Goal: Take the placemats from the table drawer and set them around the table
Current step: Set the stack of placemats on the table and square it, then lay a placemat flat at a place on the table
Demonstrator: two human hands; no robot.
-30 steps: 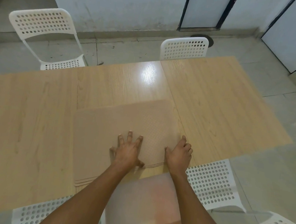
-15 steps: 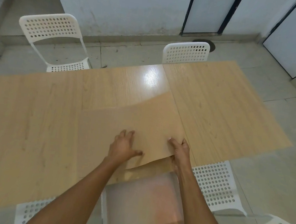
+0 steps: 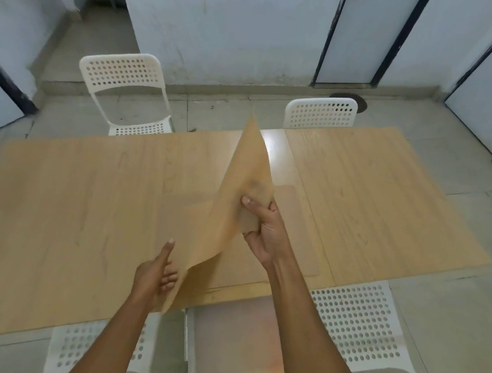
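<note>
Head view: placemat (image 3: 238, 191) up off the table (image 3: 70, 214), tilted steeply above the near edge. Right hand (image 3: 260, 226) pinching its right edge, thumb on top. Left hand (image 3: 155, 274) open beside its lower corner, fingers straight against it. More placemats (image 3: 292, 227) lying flat beneath. White chairs (image 3: 124, 90) around.

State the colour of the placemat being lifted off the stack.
Light tan placemat, close to the wooden table; seen in the head view.
</note>
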